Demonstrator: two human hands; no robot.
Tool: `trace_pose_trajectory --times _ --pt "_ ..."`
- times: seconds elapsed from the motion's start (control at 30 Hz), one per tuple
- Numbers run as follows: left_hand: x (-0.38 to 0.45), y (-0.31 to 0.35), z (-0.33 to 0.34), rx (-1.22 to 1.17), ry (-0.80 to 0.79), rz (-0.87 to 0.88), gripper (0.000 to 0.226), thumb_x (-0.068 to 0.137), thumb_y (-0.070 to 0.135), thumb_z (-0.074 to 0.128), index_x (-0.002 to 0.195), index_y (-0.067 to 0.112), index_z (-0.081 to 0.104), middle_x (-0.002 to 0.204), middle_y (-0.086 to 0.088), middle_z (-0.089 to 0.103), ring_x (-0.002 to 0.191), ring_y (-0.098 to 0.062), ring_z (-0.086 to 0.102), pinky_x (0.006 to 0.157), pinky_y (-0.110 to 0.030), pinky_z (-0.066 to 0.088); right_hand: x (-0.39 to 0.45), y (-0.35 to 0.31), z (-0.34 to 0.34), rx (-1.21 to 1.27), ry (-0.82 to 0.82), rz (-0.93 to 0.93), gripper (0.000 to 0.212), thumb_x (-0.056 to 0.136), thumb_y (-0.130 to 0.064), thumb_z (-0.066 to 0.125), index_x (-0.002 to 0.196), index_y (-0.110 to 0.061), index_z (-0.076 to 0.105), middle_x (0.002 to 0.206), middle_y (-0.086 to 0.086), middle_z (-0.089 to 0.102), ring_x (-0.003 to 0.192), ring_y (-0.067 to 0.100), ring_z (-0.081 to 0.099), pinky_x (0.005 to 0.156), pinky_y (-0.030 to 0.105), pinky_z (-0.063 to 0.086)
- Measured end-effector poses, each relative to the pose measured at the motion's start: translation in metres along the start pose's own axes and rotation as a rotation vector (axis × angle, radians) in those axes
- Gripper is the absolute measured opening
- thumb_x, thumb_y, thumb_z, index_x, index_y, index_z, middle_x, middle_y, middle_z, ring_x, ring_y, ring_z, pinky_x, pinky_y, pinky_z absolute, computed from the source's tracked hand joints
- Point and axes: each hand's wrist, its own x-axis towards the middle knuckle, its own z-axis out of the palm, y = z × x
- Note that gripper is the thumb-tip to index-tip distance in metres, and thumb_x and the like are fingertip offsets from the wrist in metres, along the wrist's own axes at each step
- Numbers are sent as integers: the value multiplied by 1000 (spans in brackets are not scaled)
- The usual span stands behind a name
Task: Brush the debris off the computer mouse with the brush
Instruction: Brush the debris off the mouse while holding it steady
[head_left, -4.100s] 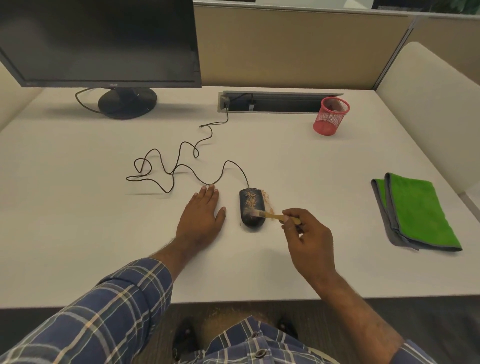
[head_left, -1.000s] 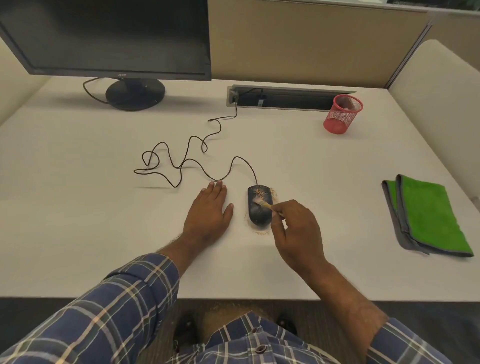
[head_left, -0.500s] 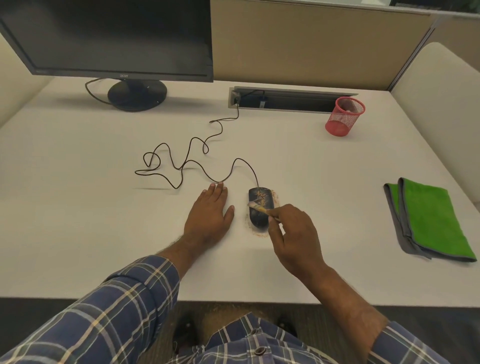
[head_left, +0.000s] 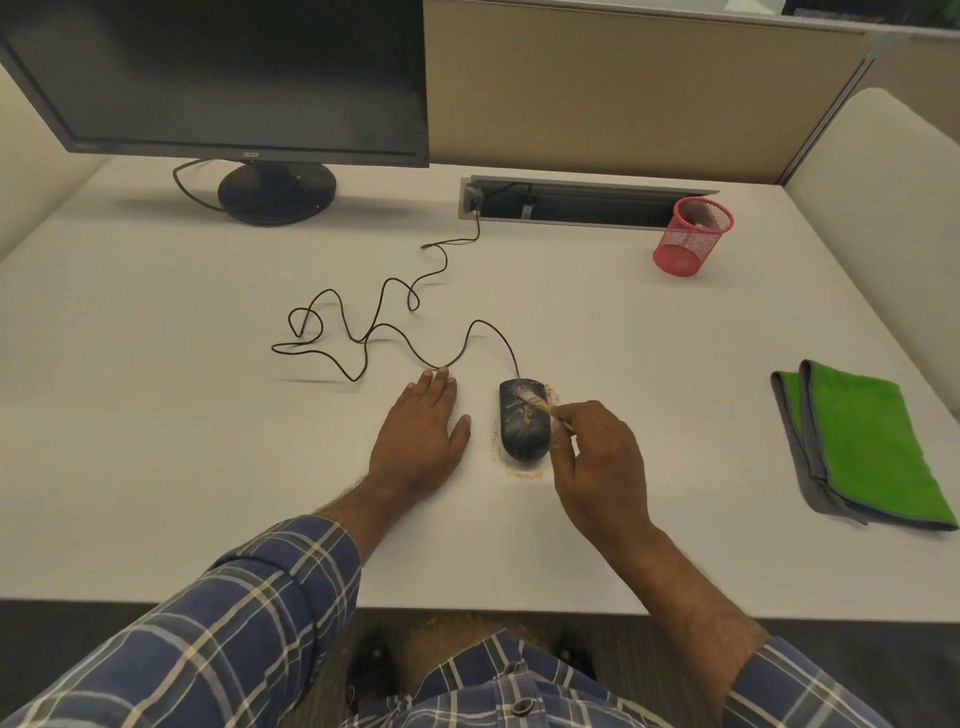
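The black wired mouse (head_left: 523, 423), light and likely to skid, sits mid-bench (head_left: 156, 415) under tan debris (head_left: 525, 410), the right hand (head_left: 597, 457) pinching the small brush (head_left: 535, 401) by its handle, the left hand (head_left: 421, 436) flat, fingers apart, alongside.

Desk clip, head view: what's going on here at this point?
A person seated at a white desk is brushing a black wired mouse. The right hand holds a small brush with its bristles on the mouse's front half. The left hand lies flat on the desk beside the mouse, not touching it. Tan debris still speckles the mouse's top and rings it on the desk, so the job isn't finished.
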Motion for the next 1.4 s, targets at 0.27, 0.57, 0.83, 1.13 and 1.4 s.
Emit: trace_pose_trajectory --times 0.27,0.57,0.83,1.13,1.4 --pt "1 1 -1 -4 -1 -3 64 101 45 30 155 12 19 164 -4 16 151 -17 10 121 -28 2 2 -3 2 14 -5 -40 11 92 -15 54 99 -12 63 91 3 64 77 20 57 68 32 45" --pt "0 1 0 -13 6 -3 67 99 48 25 155 13 17 164 -3 15 151 -16 9 119 -26 -1 4 -7 4 0 -51 -107 20 93 -22 47 95 -12 63 86 4 64 72 21 55 66 29 42" --pt "-1 2 -3 -40 -1 -2 65 101 46 28 156 14 16 164 -2 12 152 -15 6 120 -27 -1 12 -3 0 77 -22 -11 8 90 -10 55 93 -9 63 87 2 63 74 19 56 67 36 47" --pt "-8 12 -23 -274 -56 134 105 74 75 60 156 26 16 163 11 17 150 -6 5 119 -25 9 6 7 -15 161 102 37 11 92 -19 52 96 -14 61 86 -5 61 73 9 53 65 26 46" --pt "3 39 -8 -306 -99 177 118 62 77 71 155 23 22 161 9 24 151 -11 9 122 -31 15 2 9 -22 234 137 53 16 87 -24 45 87 -14 58 77 -8 54 70 9 51 60 22 42"
